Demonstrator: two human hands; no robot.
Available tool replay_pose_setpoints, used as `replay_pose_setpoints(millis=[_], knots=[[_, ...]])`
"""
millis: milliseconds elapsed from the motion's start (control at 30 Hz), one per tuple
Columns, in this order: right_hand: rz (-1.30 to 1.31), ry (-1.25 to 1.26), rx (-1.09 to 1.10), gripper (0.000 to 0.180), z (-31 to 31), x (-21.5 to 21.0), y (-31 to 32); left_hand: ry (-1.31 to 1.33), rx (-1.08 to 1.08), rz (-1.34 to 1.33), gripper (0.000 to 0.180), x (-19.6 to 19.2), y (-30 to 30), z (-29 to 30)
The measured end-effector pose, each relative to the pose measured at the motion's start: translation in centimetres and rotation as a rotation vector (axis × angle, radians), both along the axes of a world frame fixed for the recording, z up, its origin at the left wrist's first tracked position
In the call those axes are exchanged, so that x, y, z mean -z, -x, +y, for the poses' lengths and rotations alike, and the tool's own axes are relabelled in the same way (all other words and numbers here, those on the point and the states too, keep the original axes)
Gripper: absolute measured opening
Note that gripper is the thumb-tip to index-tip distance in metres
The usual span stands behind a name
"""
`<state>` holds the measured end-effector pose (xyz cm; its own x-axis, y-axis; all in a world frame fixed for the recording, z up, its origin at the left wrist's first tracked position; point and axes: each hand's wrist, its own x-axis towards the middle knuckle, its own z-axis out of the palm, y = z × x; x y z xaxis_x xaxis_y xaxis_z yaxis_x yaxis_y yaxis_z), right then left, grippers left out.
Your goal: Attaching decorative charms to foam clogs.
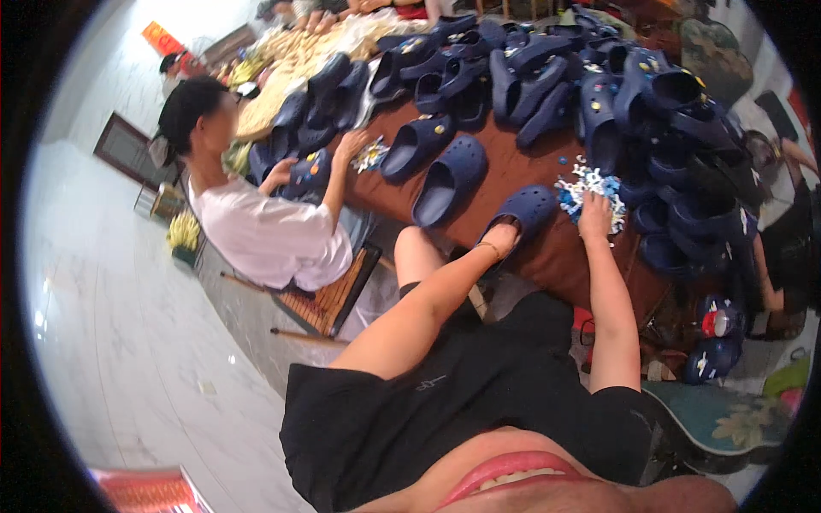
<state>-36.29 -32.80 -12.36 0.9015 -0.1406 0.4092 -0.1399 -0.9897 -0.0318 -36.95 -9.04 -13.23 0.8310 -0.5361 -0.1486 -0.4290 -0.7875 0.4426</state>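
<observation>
My left hand (505, 237) is tucked into the opening of a navy clog (527, 210) with round holes on its upper, gripping it at the table's near edge. The fingers inside the clog are partly hidden. My right hand (595, 215) reaches into a heap of small white, blue and yellow charms (585, 183), its fingers stretched out and their tips buried among the pieces. Just left of my left hand lies another navy clog (451, 179) without charms. Beyond it, a navy clog (417, 147) carries a yellow charm.
Navy clogs (637, 85) are piled across the back and right of the brown table (505, 162). At left, a co-worker (265, 214) in a white shirt sits handling a clog (310, 171) beside a smaller charm heap (371, 156). A teal patterned chair (727, 419) stands lower right.
</observation>
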Motion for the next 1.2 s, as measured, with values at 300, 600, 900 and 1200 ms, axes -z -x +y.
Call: replay_pose_setpoints(millis=[300, 600, 900, 1200], knots=[[-0.236, -0.396, -0.023, 0.01, -0.4, 1.4, -0.4, 0.07, -0.07, -0.255, 0.028, 2.1, 0.6, 1.0], [-0.322, -0.753, 0.127, 0.016, -3.5, 1.8, -0.8, -0.056, -0.004, -0.366, 0.022, 4.2, -1.6, 1.1], [-0.319, -0.604, 0.157, 0.01, -1.9, 3.5, 2.1, 0.027, -0.048, -0.302, 0.023, 2.2, 0.1, 1.4], [-0.218, -0.111, -0.194, 0.007, 3.5, 1.0, -0.9, 0.06, -0.112, -0.255, 0.027, 2.1, -0.8, 1.1]])
